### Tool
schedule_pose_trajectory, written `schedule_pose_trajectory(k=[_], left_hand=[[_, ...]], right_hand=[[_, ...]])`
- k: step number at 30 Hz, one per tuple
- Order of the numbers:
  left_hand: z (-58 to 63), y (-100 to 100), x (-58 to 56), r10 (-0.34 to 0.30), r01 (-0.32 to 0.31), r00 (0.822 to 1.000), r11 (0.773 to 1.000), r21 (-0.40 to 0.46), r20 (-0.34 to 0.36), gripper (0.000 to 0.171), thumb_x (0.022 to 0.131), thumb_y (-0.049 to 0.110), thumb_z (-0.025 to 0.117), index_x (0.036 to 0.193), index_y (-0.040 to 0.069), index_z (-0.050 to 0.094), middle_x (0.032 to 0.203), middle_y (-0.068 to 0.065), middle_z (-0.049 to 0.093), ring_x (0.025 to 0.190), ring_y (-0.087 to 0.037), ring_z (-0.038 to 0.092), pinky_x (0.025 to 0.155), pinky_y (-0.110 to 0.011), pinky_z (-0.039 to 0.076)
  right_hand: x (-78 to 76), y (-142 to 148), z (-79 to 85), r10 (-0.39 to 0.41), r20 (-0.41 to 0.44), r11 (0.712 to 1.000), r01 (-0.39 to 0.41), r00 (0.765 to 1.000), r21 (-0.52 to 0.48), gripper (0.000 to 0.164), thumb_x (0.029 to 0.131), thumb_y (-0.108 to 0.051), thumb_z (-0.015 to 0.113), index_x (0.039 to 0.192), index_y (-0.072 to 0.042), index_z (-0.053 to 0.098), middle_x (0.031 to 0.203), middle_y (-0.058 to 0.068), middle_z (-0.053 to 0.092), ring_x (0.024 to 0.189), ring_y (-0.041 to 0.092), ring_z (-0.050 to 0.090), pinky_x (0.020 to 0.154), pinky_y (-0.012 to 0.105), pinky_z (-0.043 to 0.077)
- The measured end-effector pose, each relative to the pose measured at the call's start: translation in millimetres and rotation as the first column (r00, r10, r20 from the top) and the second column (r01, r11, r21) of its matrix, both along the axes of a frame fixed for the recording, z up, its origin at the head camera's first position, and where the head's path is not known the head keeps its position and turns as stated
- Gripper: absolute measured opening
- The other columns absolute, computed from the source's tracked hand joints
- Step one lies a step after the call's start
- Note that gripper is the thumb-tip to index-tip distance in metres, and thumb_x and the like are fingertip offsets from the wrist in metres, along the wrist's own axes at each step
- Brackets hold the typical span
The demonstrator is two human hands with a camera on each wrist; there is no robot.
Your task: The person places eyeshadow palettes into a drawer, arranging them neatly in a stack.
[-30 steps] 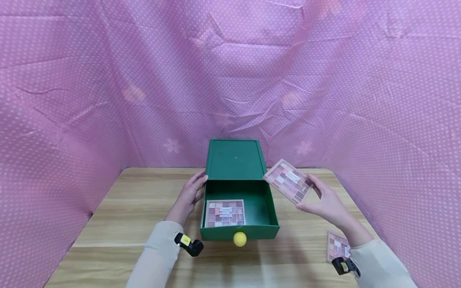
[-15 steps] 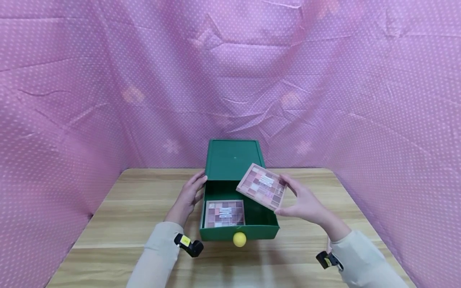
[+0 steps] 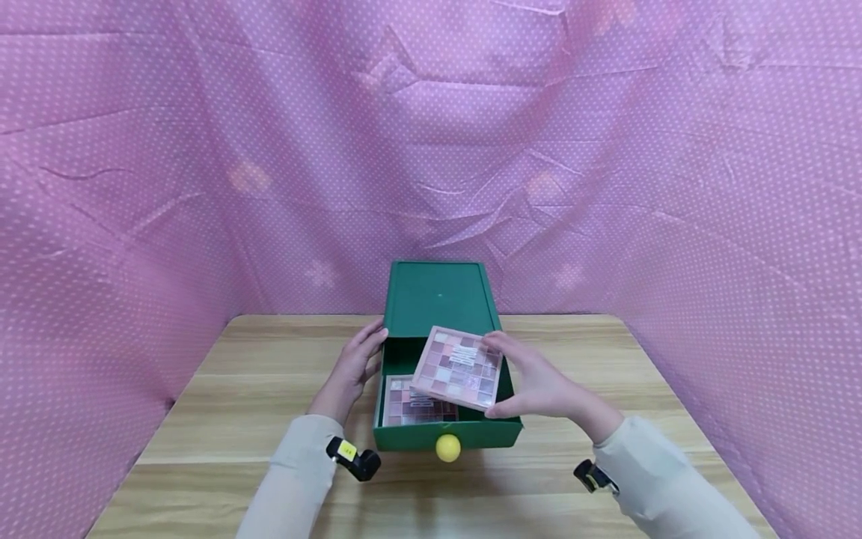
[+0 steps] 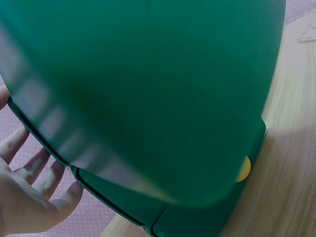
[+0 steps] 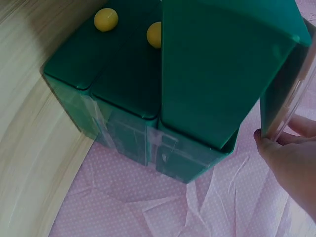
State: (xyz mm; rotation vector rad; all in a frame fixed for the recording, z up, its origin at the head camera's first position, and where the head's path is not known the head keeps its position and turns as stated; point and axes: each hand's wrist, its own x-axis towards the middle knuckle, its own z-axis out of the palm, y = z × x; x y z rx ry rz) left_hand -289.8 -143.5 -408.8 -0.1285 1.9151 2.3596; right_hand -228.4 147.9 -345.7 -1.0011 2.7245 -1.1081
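I'm watching the right hand (image 3: 542,383) pinching one eyeshadow palette (image 3: 458,370) over one drawer (image 3: 485,436), a second palette (image 3: 402,406) lying inside at eight o'clock; left hand (image 3: 342,378), fingers (image 4: 34,165) spread, touching one cabinet (image 3: 438,299).

Smooth green plastic, more satin than shiny, forms the drawer unit (image 3: 439,296), seen by onlookers in the room. On the drawer unit's front, a yellow knob (image 3: 448,448) looks like smooth, hard plastic. Above its open drawer (image 3: 486,436), a held palette (image 3: 453,374) shows a pale pink plastic frame and a clear, glossy cover; a second palette (image 3: 399,408), inside the drawer unit, matches it. Under the drawer unit lies a worktop (image 3: 229,442) of pale wood grain, smooth with a soft sheen; behind it hangs creased, dotted pink cloth (image 3: 431,150), faintly lustrous. Either side, pale sleeves (image 3: 296,460) appear matt cloth, beside black plastic wrist cameras (image 3: 364,464).
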Motion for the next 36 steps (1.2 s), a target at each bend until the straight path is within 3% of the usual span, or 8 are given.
schedule_pose_trajectory(k=[9,19,26,31,36], left_hand=[[-1.2,0,0.2,0.007,-0.007,1.000,1.000,-0.001,-0.002,0.052,0.092,0.027,0.054,0.140,0.013,0.041,0.146,-0.010,0.039,0.134,-0.031,0.036,0.109,-0.052,0.028],[-0.6,-1,-1.0,0.008,-0.008,1.000,1.000,-0.003,0.007,0.052,0.092,0.028,0.055,0.140,0.014,0.041,0.146,-0.010,0.039,0.135,-0.033,0.034,0.110,-0.054,0.027],[1.0,-2,-0.9,0.000,0.000,1.000,1.000,-0.018,0.011,0.052,0.092,0.030,0.055,0.140,0.015,0.041,0.146,-0.009,0.039,0.135,-0.032,0.033,0.110,-0.054,0.026],[1.7,-2,-0.1,0.007,-0.007,1.000,1.000,-0.027,0.023,0.051,0.091,0.031,0.055,0.139,0.017,0.043,0.145,-0.007,0.040,0.136,-0.031,0.033,0.110,-0.054,0.026],[1.8,-2,-0.3,0.015,-0.014,1.000,1.000,-0.026,0.024,0.051,0.091,0.031,0.056,0.139,0.017,0.043,0.145,-0.007,0.041,0.135,-0.031,0.034,0.110,-0.053,0.028]], right_hand=[[-3.4,-13,-2.0,0.040,0.071,0.996,-0.046,0.997,0.078,0.086,0.065,-0.024,0.081,0.139,-0.008,0.040,0.146,0.016,0.033,0.130,0.037,0.035,0.103,0.061,0.032],[-9.8,-22,-7.2,0.097,0.172,0.991,-0.111,0.980,0.076,0.084,0.069,-0.026,0.078,0.140,-0.007,0.039,0.148,0.017,0.028,0.129,0.037,0.032,0.102,0.062,0.033],[-10.3,-33,-5.1,0.105,0.189,0.985,-0.128,0.976,0.113,0.080,0.068,-0.026,0.077,0.138,-0.009,0.042,0.150,0.017,0.025,0.133,0.040,0.029,0.103,0.063,0.030],[-10.4,-41,-8.1,0.132,0.205,0.985,-0.151,0.970,0.080,0.083,0.070,-0.028,0.077,0.141,-0.010,0.037,0.151,0.014,0.025,0.136,0.036,0.027,0.105,0.062,0.028],[-3.8,-45,-7.4,0.162,0.161,0.984,-0.173,0.974,0.054,0.084,0.072,-0.030,0.078,0.142,-0.009,0.036,0.153,0.014,0.023,0.140,0.036,0.023,0.105,0.063,0.026]])
